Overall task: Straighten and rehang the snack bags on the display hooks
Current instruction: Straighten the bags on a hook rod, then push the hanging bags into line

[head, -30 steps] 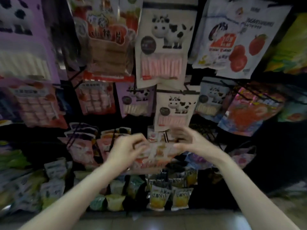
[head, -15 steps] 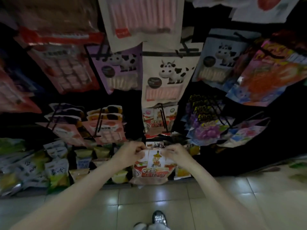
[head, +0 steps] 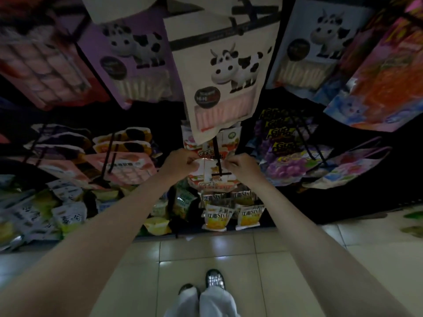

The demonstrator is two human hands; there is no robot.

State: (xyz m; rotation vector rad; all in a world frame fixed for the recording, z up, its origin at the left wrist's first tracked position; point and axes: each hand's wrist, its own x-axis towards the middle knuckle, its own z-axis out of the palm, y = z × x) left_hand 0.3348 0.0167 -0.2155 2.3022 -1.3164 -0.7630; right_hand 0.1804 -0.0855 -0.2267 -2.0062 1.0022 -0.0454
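At frame centre, the left hand [head: 180,162] and right hand [head: 240,164] are pinching a red-and-white snack bag's [head: 211,177] top corners at a black display hook [head: 218,160].

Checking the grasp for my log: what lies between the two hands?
In the head view, the top edge of the red-and-white snack bag spans between the left hand and right hand, with the black display hook running across it.

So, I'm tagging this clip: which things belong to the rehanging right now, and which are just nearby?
In the job:
left hand
right hand
red-and-white snack bag, pinched at its top corners
black hook

Just nearby:
cream cow bag
yellow packets
grape bags
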